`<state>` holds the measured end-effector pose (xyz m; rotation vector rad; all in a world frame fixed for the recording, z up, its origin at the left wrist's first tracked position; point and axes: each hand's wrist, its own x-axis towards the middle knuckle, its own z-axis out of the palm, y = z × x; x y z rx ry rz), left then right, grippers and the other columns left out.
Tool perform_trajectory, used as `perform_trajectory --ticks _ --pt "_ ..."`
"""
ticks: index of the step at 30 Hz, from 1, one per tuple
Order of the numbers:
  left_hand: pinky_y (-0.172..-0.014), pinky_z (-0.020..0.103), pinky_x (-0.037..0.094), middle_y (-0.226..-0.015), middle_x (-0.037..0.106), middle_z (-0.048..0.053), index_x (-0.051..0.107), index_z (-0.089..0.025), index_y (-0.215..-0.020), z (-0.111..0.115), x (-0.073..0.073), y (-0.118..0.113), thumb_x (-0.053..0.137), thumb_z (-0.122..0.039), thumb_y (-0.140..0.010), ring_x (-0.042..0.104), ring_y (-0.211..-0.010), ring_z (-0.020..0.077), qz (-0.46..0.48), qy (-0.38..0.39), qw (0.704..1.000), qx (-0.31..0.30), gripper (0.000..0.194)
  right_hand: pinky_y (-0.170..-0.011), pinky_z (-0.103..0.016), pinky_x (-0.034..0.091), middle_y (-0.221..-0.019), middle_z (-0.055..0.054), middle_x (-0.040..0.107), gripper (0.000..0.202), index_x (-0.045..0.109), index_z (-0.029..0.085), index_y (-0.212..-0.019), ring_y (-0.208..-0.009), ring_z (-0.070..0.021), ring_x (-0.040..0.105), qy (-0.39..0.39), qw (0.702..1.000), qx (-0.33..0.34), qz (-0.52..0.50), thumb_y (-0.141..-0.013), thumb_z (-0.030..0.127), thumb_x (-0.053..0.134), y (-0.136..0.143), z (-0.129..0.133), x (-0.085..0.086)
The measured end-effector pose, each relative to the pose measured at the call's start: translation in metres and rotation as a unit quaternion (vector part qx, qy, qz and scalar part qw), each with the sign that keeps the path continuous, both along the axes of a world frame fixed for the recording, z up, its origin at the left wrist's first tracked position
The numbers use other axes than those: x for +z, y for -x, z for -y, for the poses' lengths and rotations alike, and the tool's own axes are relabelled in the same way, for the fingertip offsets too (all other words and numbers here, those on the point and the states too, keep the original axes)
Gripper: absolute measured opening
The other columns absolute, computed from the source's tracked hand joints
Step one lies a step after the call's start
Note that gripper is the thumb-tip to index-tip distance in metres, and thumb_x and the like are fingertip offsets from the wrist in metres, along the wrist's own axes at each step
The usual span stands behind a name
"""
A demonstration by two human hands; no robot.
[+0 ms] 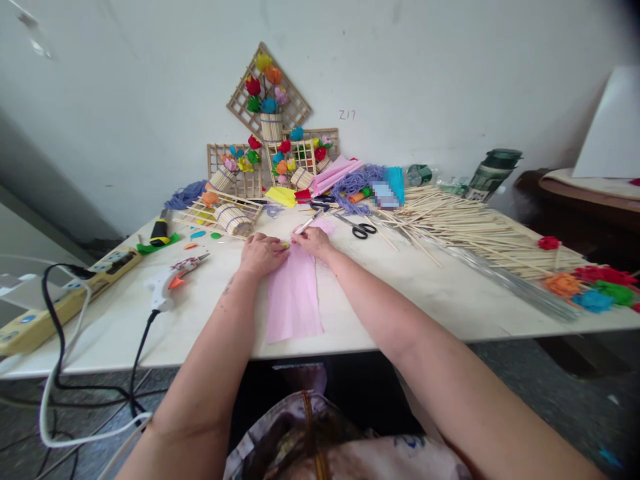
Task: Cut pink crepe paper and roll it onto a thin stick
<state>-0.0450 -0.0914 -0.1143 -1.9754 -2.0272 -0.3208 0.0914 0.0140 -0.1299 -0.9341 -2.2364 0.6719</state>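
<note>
A long strip of pink crepe paper (294, 300) lies on the white table in front of me, its near end by the table edge. My left hand (263, 255) rests on the strip's left side, its bent fingers holding down a small yellow piece (285, 245) at their tips. Closed around a slim white pen (307, 223), my right hand (313, 241) touches the paper just right of the yellow piece. The pen's point is too small to make out.
Black-handled scissors (363, 230) lie right of my hands, near many thin wooden sticks (465, 223). Left are a glue gun (167, 283), a box cutter (160, 230) and a power strip (113, 263). Stick lattices with paper flowers (270, 87) stand at the back; crepe flowers (563, 285) lie right.
</note>
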Motion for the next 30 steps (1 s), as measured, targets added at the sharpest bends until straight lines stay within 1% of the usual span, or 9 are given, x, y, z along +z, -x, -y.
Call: perform_trajectory --ticks 8,14,17,20,22,25,27,30 --pt "-0.088 0.039 0.032 -0.111 0.063 -0.004 0.066 -0.037 -0.101 -0.002 -0.001 0.007 0.043 -0.052 -0.080 0.049 -0.102 0.0233 -0.026 0.014 0.999 -0.017 0.034 -0.074 -0.021 0.046 -0.080 0.000 0.070 0.027 0.064 0.022 -0.089 -0.077 -0.0118 0.065 0.021 0.998 -0.037 -0.035 -0.084 0.042 0.047 0.000 -0.003 -0.001" --pt "-0.090 0.043 0.029 -0.115 0.061 -0.003 0.065 -0.034 -0.100 -0.001 -0.001 0.003 0.042 -0.050 -0.083 0.045 -0.107 0.0250 -0.059 0.008 0.998 -0.035 0.033 -0.072 -0.022 0.047 -0.081 0.000 0.070 0.027 0.063 0.023 -0.092 -0.077 -0.0120 0.064 0.007 0.994 -0.080 -0.077 -0.085 0.041 0.045 0.001 -0.007 -0.005" --pt "-0.090 0.046 0.027 -0.116 0.060 -0.002 0.065 -0.034 -0.100 0.001 0.000 0.000 0.039 -0.047 -0.085 0.045 -0.106 0.0256 -0.084 0.004 0.996 -0.041 0.033 -0.072 -0.022 0.047 -0.079 0.000 0.070 0.026 0.064 0.022 -0.091 -0.077 -0.0123 0.065 0.000 0.994 -0.076 -0.085 -0.084 0.040 0.046 0.000 -0.008 -0.006" --pt "-0.088 0.044 0.029 -0.114 0.060 0.000 0.065 -0.034 -0.101 0.003 0.001 -0.002 0.039 -0.049 -0.085 0.045 -0.104 0.0255 -0.080 0.006 0.996 -0.034 0.034 -0.072 -0.022 0.047 -0.078 0.000 0.070 0.025 0.065 0.022 -0.089 -0.077 -0.0127 0.065 -0.001 0.994 -0.069 -0.085 -0.083 0.039 0.047 -0.001 -0.007 -0.007" --pt "-0.086 0.043 0.030 -0.111 0.060 0.002 0.065 -0.034 -0.102 0.004 0.001 -0.002 0.039 -0.052 -0.084 0.046 -0.102 0.0253 -0.074 0.006 0.997 -0.028 0.036 -0.072 -0.022 0.047 -0.078 -0.001 0.070 0.025 0.065 0.021 -0.089 -0.078 -0.0131 0.065 -0.002 0.993 -0.078 -0.090 -0.083 0.037 0.047 -0.001 -0.007 -0.006" --pt "-0.085 0.041 0.031 -0.108 0.061 0.003 0.063 -0.034 -0.106 0.005 0.000 -0.001 0.036 -0.053 -0.084 0.047 -0.100 0.0251 -0.073 0.011 0.997 -0.020 0.040 -0.072 -0.022 0.046 -0.079 -0.002 0.070 0.025 0.065 0.020 -0.090 -0.078 -0.0134 0.065 -0.002 0.989 -0.112 -0.093 -0.083 0.034 0.046 0.000 -0.008 -0.004" --pt "-0.083 0.040 0.032 -0.107 0.061 0.003 0.062 -0.034 -0.108 0.005 0.000 -0.001 0.034 -0.054 -0.085 0.048 -0.098 0.0248 -0.071 0.021 0.997 -0.015 0.041 -0.072 -0.022 0.046 -0.080 -0.003 0.070 0.025 0.066 0.019 -0.090 -0.077 -0.0136 0.065 0.005 0.988 -0.137 -0.077 -0.083 0.032 0.045 0.002 -0.008 0.000" --pt "-0.081 0.038 0.034 -0.107 0.060 0.003 0.061 -0.035 -0.109 0.005 -0.001 -0.002 0.032 -0.054 -0.085 0.048 -0.096 0.0240 -0.062 0.033 0.997 -0.010 0.042 -0.072 -0.022 0.046 -0.080 -0.004 0.070 0.025 0.067 0.019 -0.088 -0.076 -0.0141 0.065 0.016 0.989 -0.142 -0.044 -0.083 0.030 0.046 0.010 -0.006 0.010"
